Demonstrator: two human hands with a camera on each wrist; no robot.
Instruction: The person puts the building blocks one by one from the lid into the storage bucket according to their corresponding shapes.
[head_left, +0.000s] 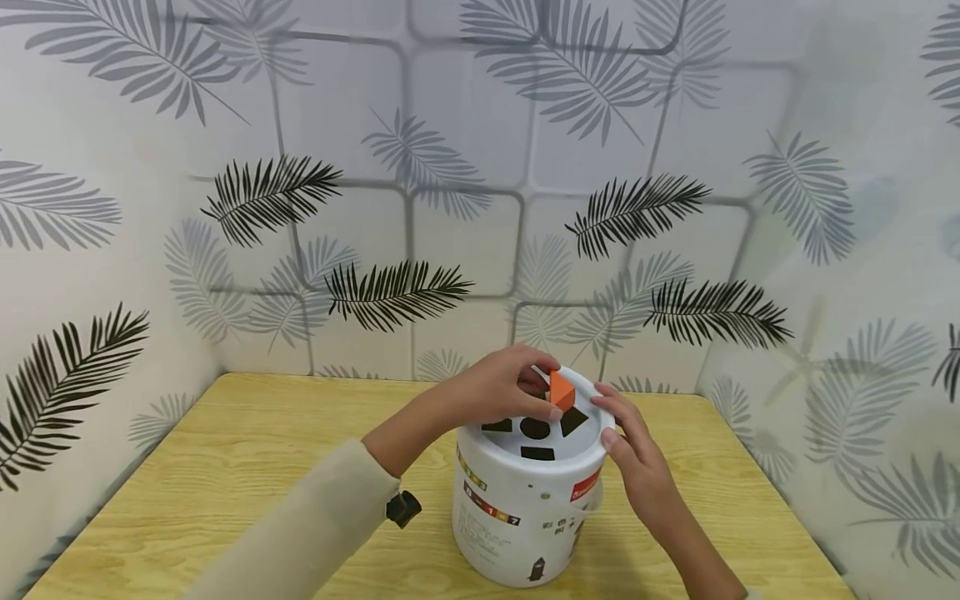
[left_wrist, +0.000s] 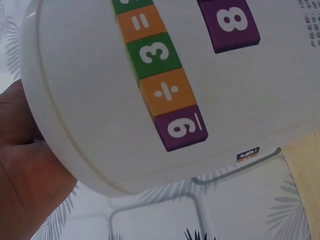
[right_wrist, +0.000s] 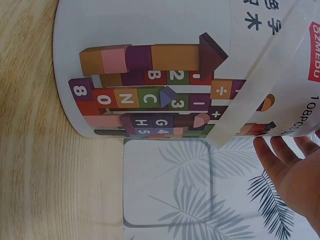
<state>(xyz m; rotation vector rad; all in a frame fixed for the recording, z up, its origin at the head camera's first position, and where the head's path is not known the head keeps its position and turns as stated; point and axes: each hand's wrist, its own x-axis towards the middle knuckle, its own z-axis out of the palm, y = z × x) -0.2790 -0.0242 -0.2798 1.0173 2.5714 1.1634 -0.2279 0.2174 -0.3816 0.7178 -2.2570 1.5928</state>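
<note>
My left hand [head_left: 491, 387] pinches an orange triangular block [head_left: 562, 393] between thumb and fingers, just above the white lid [head_left: 581, 439] of a bucket. Dark cut-out holes of several shapes show in that lid; the block and hand cover part of them. The white bucket [head_left: 498, 500] stands upright on the table, printed with coloured number blocks. On its right side, the right hand [head_left: 641, 471] rests its fingertips and thumb against the rim. The right wrist view shows nearly straight fingers [right_wrist: 270, 155] touching the bucket's side. In the left wrist view the bucket hides the left fingertips.
Under the bucket is a yellow wood-grain table [head_left: 300, 417]. A pale leaf-patterned backdrop [head_left: 465, 242] rises behind the table and along both sides. A translucent carrying handle [right_wrist: 265, 65] hangs against the bucket's side. The left sleeve has a small black object [head_left: 402, 508] beside it.
</note>
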